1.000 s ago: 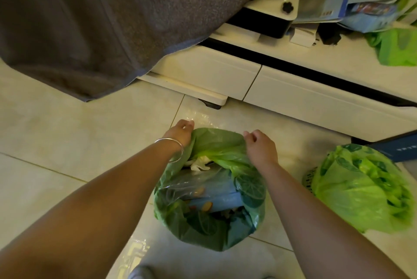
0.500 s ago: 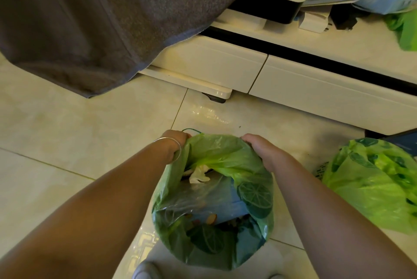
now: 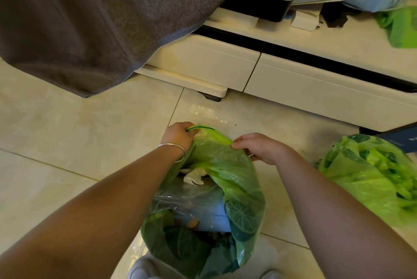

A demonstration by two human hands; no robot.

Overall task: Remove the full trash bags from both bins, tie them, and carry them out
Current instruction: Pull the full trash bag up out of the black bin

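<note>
Pale tiled floor (image 3: pixel 56 132): thin translucent green plastic trash bag (image 3: pixel 225 188) at 6 o'clock, left hand (image 3: pixel 178 136) and right hand (image 3: pixel 259 146) fingers pinching its rim; film could tear or slip, spilling scraps, if yanked.

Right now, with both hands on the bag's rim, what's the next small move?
Probably draw the two gathered edges together over the middle. The left hand and right hand each pinch the rim of the trash bag, but its mouth gapes and rubbish shows, so it isn't ready to knot.
</note>
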